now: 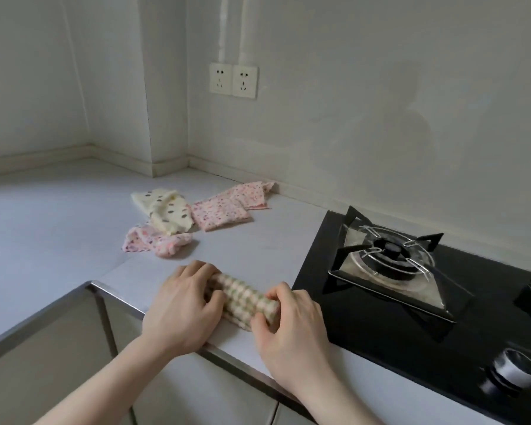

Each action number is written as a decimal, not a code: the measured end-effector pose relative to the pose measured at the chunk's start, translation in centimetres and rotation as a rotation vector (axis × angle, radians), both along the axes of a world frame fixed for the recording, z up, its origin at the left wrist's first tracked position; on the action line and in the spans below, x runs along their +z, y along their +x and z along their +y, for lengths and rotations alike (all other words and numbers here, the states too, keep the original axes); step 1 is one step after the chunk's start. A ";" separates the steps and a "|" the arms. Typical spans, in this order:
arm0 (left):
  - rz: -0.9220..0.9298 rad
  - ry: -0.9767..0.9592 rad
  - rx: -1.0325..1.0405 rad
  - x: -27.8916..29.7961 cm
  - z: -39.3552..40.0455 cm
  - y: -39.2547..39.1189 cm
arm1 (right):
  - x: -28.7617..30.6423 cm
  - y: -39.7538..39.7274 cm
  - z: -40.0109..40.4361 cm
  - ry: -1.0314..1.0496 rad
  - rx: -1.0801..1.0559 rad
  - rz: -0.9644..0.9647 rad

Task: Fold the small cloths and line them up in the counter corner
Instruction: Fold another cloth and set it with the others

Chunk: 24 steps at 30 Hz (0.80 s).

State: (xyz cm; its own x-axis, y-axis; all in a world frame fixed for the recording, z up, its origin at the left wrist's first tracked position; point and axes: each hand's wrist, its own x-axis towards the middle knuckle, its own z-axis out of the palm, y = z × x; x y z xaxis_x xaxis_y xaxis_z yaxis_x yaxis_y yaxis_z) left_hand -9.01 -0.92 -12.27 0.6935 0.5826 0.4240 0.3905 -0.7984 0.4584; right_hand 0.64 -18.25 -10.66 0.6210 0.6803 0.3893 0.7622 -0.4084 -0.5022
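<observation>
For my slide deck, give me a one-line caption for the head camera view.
Both hands, left and right, grip a folded checked cloth at the counter edge.

Soft checked cloth (242, 297); glossy black glass hob (380, 332); matt counter (59, 225).

To my right a black gas hob (344, 305) is set into the counter, its burner (391, 250) under a metal pan support and a knob (514, 371) nearer me (blurred). Ahead, twin wall sockets (233, 81).
</observation>
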 end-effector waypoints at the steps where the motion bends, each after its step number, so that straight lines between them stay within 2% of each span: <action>1: 0.030 -0.008 -0.006 0.0 0.0 0.0 | -0.4 0.1 0.0 0.018 0.003 -0.006; 4: 0.126 -0.180 -0.052 0.8 0.7 0.0 | -0.8 0.4 0.0 0.034 -0.039 0.101; 7: 0.246 -0.575 -0.147 3.9 1.5 -0.7 | 0.2 0.4 -0.5 -0.020 -0.045 0.269; 10: 0.364 -0.899 -0.126 9.0 0.2 -2.4 | 5.0 -0.8 -1.6 -0.197 -0.004 0.482; 12: 0.316 -1.014 -0.045 12.4 -1.2 -4.1 | 10.0 -2.3 -2.9 -0.229 -0.019 0.576; 16: 0.154 -1.077 0.018 19.2 -6.1 -9.6 | 20.0 -6.1 -7.4 -0.243 0.037 0.728; 19: 0.110 -1.098 0.029 23.0 -10.3 -12.3 | 25.0 -7.9 -11.3 -0.274 0.034 0.757; 24: 0.132 -1.082 -0.194 26.3 -14.1 -10.5 | 29.3 -8.4 -17.0 -0.213 -0.097 0.752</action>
